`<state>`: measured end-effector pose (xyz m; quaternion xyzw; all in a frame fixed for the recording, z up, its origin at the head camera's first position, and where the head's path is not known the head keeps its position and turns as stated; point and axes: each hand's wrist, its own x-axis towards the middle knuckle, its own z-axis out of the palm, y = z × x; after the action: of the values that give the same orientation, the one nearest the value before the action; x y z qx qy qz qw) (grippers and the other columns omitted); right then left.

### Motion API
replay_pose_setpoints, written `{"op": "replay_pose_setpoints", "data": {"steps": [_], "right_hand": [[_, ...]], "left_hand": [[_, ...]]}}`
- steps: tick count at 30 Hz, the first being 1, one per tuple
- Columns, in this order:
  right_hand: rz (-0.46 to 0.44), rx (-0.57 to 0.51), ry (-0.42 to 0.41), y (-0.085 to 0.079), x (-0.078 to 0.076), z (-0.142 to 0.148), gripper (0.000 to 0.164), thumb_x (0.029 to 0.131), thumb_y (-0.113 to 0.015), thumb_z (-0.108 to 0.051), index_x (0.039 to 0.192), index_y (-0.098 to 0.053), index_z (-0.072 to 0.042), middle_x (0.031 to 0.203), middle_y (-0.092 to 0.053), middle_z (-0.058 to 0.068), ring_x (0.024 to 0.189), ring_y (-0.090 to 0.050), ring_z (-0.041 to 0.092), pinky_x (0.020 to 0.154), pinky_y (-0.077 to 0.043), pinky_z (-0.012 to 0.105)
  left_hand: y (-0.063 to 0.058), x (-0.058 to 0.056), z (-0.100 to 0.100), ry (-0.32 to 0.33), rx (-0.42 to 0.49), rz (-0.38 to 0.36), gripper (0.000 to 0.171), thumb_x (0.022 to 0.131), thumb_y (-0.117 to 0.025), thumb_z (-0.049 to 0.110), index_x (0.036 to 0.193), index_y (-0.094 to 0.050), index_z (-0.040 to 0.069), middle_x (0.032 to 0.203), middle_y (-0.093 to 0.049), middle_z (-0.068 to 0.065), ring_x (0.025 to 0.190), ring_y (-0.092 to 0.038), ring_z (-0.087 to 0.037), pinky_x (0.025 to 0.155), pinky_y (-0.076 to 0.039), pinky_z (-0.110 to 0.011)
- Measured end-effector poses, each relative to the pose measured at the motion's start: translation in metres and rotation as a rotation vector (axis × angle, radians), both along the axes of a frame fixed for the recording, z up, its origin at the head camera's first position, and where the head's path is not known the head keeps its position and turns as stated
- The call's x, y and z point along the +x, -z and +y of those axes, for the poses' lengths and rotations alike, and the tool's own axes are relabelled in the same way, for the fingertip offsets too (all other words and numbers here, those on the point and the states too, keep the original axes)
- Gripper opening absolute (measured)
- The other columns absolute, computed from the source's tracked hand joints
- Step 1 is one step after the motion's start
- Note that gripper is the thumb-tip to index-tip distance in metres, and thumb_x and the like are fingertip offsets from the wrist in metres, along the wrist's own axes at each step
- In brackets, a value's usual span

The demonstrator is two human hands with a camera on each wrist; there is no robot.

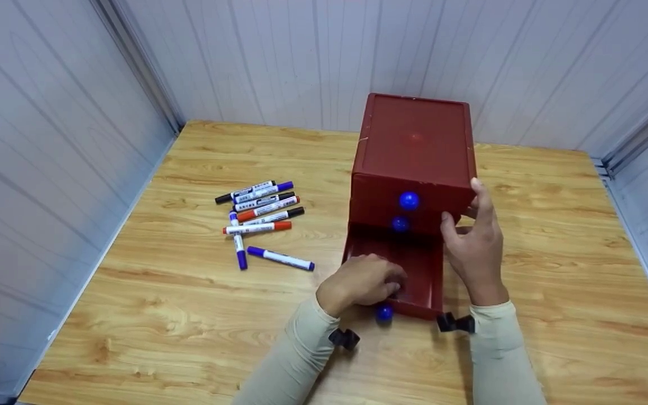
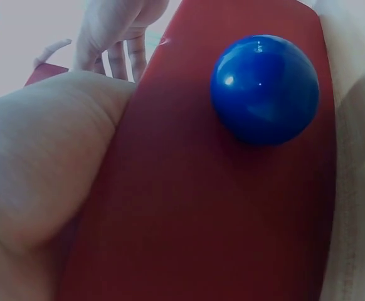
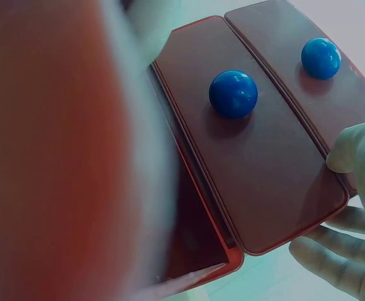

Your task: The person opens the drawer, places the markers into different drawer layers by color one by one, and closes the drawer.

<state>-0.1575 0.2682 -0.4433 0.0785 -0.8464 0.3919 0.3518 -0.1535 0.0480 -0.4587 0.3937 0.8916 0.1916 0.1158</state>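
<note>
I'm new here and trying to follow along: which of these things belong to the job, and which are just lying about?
In the job, it seems:
red drawer cabinet, right fingers against its side
open bottom drawer with blue knob, left fingers inside

Probably just lying about:
pile of marker pens with black, blue and red caps
single blue-capped marker pen beside them

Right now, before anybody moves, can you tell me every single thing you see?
Table: 1, light wood, underneath
Walls: 3, whitish, behind and both sides
Cabinet: 1, dark red, on table
Drawers: 3, dark red, in cabinet, bottom one open
Knobs: 3, blue, one per drawer
Markers: 8, white with blue, black or red, left of cabinet
Wrist pieces: 2, black, by sleeves
Sleeves: 2, beige, on arms
Hands: 2, bare, left hand in open drawer, right hand touching cabinet
</note>
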Motion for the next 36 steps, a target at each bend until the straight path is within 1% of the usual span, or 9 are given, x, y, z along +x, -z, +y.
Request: {"op": "replay_pose_setpoints", "data": {"steps": [4, 7, 15, 17, 20, 29, 31, 34, 36], "right_hand": [[-0.003, -0.007, -0.007, -0.001, 0.001, -0.001, 0.068, 0.092, -0.068, -0.009, 0.152, -0.035, -0.018, 0.111, -0.060, 0.018, 0.097, -0.067, 0.032, 0.071, -0.045, 0.005], [-0.003, -0.014, -0.010, -0.002, 0.001, -0.001, 0.068, 0.092, -0.068, -0.008, 0.151, -0.036, -0.018, 0.111, -0.060, 0.017, 0.097, -0.067, 0.033, 0.072, -0.045, 0.005], [-0.019, -0.027, -0.003, -0.002, 0.001, 0.000, 0.069, 0.092, -0.067, -0.011, 0.152, -0.034, -0.020, 0.111, -0.058, 0.017, 0.099, -0.066, 0.032, 0.070, -0.047, 0.006], [-0.016, -0.022, -0.009, -0.001, 0.001, -0.001, 0.069, 0.092, -0.067, -0.010, 0.152, -0.034, -0.019, 0.112, -0.058, 0.018, 0.099, -0.066, 0.032, 0.070, -0.047, 0.006], [-0.011, -0.018, -0.015, -0.002, 0.001, -0.002, 0.069, 0.092, -0.067, -0.007, 0.152, -0.034, -0.019, 0.111, -0.058, 0.018, 0.098, -0.066, 0.033, 0.071, -0.046, 0.005], [-0.028, 0.008, -0.014, -0.003, 0.001, 0.000, 0.070, 0.092, -0.068, -0.009, 0.152, -0.033, -0.021, 0.113, -0.059, 0.019, 0.098, -0.067, 0.032, 0.071, -0.046, 0.006], [-0.018, 0.029, -0.006, -0.003, 0.002, 0.001, 0.072, 0.092, -0.068, -0.009, 0.153, -0.031, -0.020, 0.114, -0.059, 0.020, 0.098, -0.068, 0.032, 0.070, -0.052, 0.013], [0.015, 0.083, 0.004, -0.004, 0.002, 0.001, 0.077, 0.093, -0.067, -0.008, 0.156, -0.026, -0.020, 0.120, -0.058, 0.023, 0.097, -0.068, 0.036, 0.067, -0.059, 0.032], [0.038, 0.126, 0.007, -0.004, 0.002, 0.001, 0.080, 0.094, -0.066, -0.006, 0.159, -0.022, -0.020, 0.125, -0.056, 0.025, 0.095, -0.068, 0.039, 0.064, -0.059, 0.045]], "left_hand": [[0.001, 0.003, -0.001, -0.031, 0.028, 0.086, 0.018, 0.098, -0.062, 0.027, 0.111, -0.075, 0.025, 0.098, -0.069, 0.012, 0.092, -0.065, -0.007, 0.076, -0.053, -0.032], [0.001, 0.004, -0.002, -0.038, 0.054, 0.119, 0.018, 0.099, -0.061, 0.028, 0.110, -0.075, 0.024, 0.097, -0.069, 0.011, 0.090, -0.065, -0.006, 0.074, -0.053, -0.031], [0.000, 0.003, -0.009, -0.053, 0.113, 0.126, 0.022, 0.099, -0.060, 0.028, 0.114, -0.074, 0.021, 0.103, -0.071, 0.007, 0.095, -0.067, -0.009, 0.079, -0.054, -0.031], [0.001, 0.003, -0.014, -0.059, 0.140, 0.123, 0.022, 0.100, -0.060, 0.027, 0.115, -0.074, 0.019, 0.104, -0.071, 0.006, 0.096, -0.067, -0.009, 0.081, -0.053, -0.031], [0.003, 0.004, -0.020, -0.073, 0.195, 0.148, 0.021, 0.100, -0.060, 0.025, 0.113, -0.074, 0.017, 0.104, -0.071, 0.006, 0.096, -0.066, -0.010, 0.082, -0.053, -0.031], [0.008, 0.008, -0.038, -0.128, 0.346, 0.288, 0.018, 0.098, -0.061, 0.021, 0.107, -0.076, 0.015, 0.094, -0.069, 0.005, 0.081, -0.064, -0.008, 0.073, -0.054, -0.029], [0.009, 0.008, -0.042, -0.152, 0.382, 0.318, 0.017, 0.098, -0.061, 0.020, 0.104, -0.076, 0.015, 0.091, -0.069, 0.006, 0.079, -0.063, -0.008, 0.073, -0.054, -0.028], [0.008, 0.009, -0.048, -0.181, 0.446, 0.353, 0.015, 0.097, -0.062, 0.018, 0.100, -0.076, 0.013, 0.088, -0.069, 0.005, 0.077, -0.063, -0.009, 0.072, -0.053, -0.029], [0.008, 0.009, -0.051, -0.190, 0.485, 0.371, 0.014, 0.096, -0.063, 0.016, 0.099, -0.076, 0.012, 0.087, -0.070, 0.005, 0.077, -0.064, -0.010, 0.072, -0.053, -0.030]]}}
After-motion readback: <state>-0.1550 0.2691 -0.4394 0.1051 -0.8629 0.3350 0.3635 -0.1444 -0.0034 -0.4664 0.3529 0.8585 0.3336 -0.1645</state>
